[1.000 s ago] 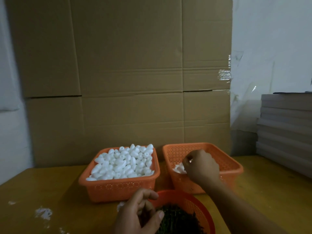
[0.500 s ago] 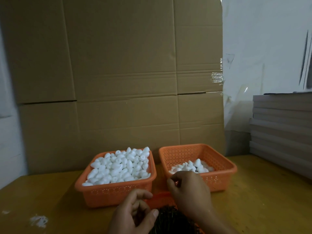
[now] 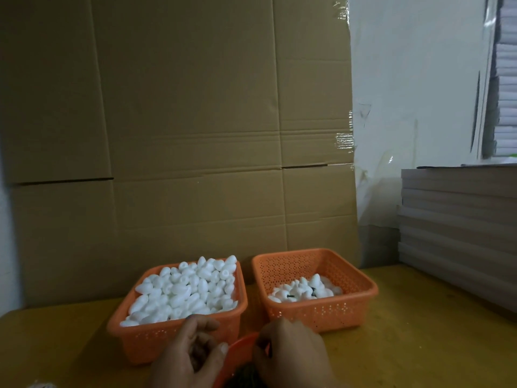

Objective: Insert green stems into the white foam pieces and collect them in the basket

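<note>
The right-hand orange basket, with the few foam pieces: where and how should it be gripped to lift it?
Probably the right-hand basket is best taken by its flared rim on the two short sides, from above. The rim overhangs the perforated walls, and the foam pieces lie low inside, leaving it bare.

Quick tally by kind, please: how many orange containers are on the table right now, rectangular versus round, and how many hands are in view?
Rectangular orange baskets: 2, the left basket full of white foam pieces, the right basket with a few.
Round orange basket: 1, the round basket, mostly cut off at the bottom edge.
Hands: 2, left hand and right hand.
Total: 5.
</note>
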`<state>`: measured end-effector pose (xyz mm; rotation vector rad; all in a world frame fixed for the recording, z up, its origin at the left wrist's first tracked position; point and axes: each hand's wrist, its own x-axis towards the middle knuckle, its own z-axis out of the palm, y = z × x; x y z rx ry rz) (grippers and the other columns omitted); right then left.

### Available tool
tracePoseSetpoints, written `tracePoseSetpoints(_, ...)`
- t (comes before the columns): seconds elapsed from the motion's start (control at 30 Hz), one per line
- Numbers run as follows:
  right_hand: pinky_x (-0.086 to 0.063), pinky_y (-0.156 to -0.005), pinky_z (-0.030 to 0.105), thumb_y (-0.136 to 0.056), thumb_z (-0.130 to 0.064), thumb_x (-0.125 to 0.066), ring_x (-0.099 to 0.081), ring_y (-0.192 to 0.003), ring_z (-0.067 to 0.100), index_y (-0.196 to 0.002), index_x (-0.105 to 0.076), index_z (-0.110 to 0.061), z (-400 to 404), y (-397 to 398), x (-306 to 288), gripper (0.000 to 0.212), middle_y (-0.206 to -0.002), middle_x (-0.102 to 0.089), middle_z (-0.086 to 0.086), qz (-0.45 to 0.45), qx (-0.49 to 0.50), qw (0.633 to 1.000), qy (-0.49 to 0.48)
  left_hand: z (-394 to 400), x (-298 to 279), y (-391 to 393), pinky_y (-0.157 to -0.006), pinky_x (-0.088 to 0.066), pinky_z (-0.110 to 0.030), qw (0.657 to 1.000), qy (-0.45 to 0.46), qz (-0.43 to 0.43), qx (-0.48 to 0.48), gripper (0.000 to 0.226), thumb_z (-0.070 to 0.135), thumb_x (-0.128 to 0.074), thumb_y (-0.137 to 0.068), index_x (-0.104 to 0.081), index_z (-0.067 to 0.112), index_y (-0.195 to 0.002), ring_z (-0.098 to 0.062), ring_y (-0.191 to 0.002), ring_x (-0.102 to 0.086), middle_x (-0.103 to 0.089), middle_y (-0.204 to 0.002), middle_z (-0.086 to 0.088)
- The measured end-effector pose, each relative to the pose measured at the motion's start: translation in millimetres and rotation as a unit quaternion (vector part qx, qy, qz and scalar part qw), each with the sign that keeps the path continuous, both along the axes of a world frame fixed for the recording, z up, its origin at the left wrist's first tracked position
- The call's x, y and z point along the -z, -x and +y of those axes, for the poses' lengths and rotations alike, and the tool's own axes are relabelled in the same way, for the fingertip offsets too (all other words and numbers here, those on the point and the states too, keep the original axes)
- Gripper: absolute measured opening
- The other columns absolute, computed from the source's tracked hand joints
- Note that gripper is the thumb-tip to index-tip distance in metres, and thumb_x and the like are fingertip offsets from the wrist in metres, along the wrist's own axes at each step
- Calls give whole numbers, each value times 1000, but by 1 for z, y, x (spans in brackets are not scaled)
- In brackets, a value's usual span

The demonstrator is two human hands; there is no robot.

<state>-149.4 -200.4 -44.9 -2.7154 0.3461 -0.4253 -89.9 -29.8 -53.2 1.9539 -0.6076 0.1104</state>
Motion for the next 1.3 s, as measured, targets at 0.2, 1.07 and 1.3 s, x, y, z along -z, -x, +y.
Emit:
tracePoseSetpoints(0.2, -52, -96, 29, -91, -33, -58, -67, -100, 11, -104, -72, -27, 0, -8, 2, 20, -108, -71, -6, 23, 2, 1000, 7, 2, -24, -25, -59, -48, -14, 993, -39, -93, -54, 26, 13, -75, -86, -61, 31, -99, -12, -70, -65, -67, -78, -2)
tracePoseSetpoints(1.07, -47, -104, 35, -95, -28, -55, -61, -118, 22, -114, -69, -15, -2, -17, 4, 27, -126, -66, 5, 69, 16, 997, -19, -39, -54, -114, -120, -8, -41, 873, -487, -27, 19, 42, 53, -56, -95, -67, 24, -123, -31, -153, 3, -22, -163, -8)
tracePoseSetpoints(1.3, -47, -105, 34, -95, -34, -55, -60, -121, 20, -118, -67, -19, 1, -17, 9, 31, -131, -64, 3, 65, 7, 998, -2, -37, -56, -115, -120, -24, -40, 867, -495, -45, 31, 48, 49, -56, -96, -59, 19, -134, -25, -145, -31, -46, -149, -5)
